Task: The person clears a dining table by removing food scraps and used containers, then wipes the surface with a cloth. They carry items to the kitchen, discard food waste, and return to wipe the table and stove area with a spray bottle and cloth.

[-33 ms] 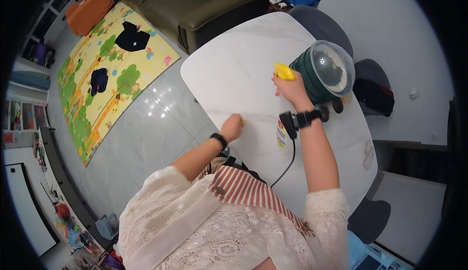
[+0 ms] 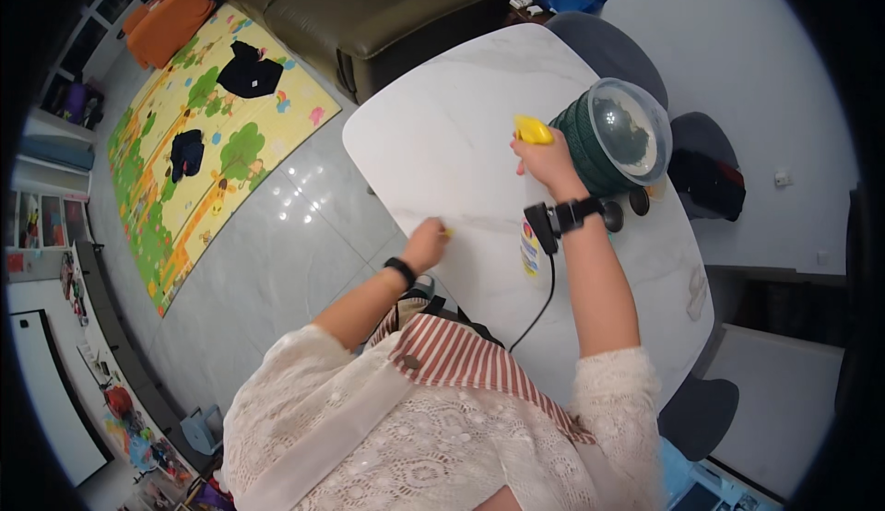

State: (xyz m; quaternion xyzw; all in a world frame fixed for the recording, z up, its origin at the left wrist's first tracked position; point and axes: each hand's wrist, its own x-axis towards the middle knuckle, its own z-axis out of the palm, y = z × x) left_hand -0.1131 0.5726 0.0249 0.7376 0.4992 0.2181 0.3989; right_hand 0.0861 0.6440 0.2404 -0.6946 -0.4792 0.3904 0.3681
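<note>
My right hand (image 2: 550, 159) is wrapped round the neck of a spray bottle (image 2: 531, 251). Its yellow trigger head (image 2: 534, 130) sticks out past my fingers, and the white body with a yellow and blue label hangs below, partly behind my wrist. My left hand (image 2: 426, 244) is closed above the table's left edge. A tiny yellow bit (image 2: 449, 233) shows at its fingertips, too small to name. Both hands are over the white marble-patterned table (image 2: 442, 133).
To the right of my right hand stands a dark green ribbed tub with a clear lid (image 2: 631, 131). Beside it lie dark round lids (image 2: 638, 201) and a crumpled cloth (image 2: 696, 294). Grey chairs (image 2: 608, 50) ring the table; a sofa (image 2: 387, 13) and patterned play mat (image 2: 212, 142) lie beyond.
My left hand has shifted slightly left and toward me. My right hand, with the spray bottle, has moved a little left and away.
</note>
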